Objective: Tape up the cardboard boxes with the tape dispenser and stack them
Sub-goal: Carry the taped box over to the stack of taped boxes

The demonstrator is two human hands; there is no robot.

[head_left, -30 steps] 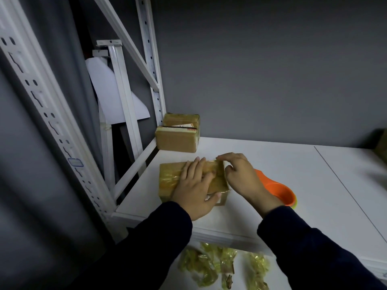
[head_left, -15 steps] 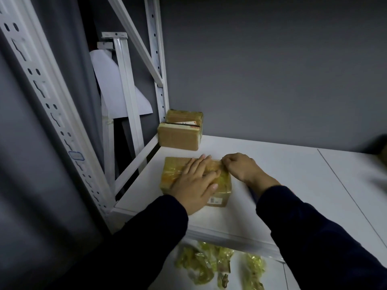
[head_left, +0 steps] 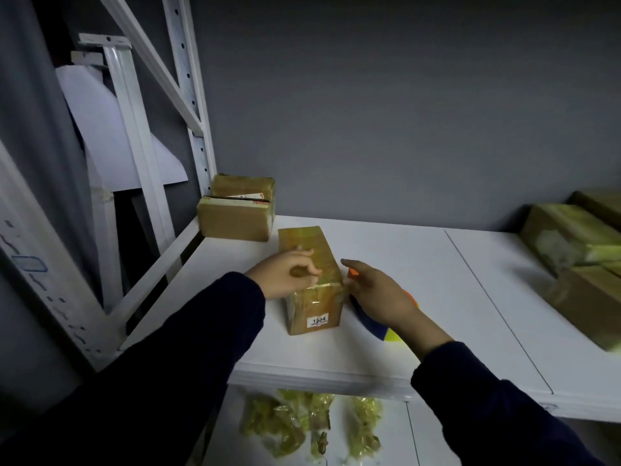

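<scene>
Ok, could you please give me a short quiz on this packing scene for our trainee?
1. True or false: the labelled box is stacked on another box.
2. Where do the crumpled tape scraps lie? A: lower shelf; B: on the labelled box; C: on the floor.
3. How many boxes stand by the rack upright?
Key: 1 false, it sits on the white shelf; 2 A; 3 two.

Two hands (head_left: 285, 275). One tape dispenser (head_left: 371, 322). Three cardboard boxes (head_left: 311, 260) clear; more blurred at right. Three tape wads (head_left: 272, 427).
</scene>
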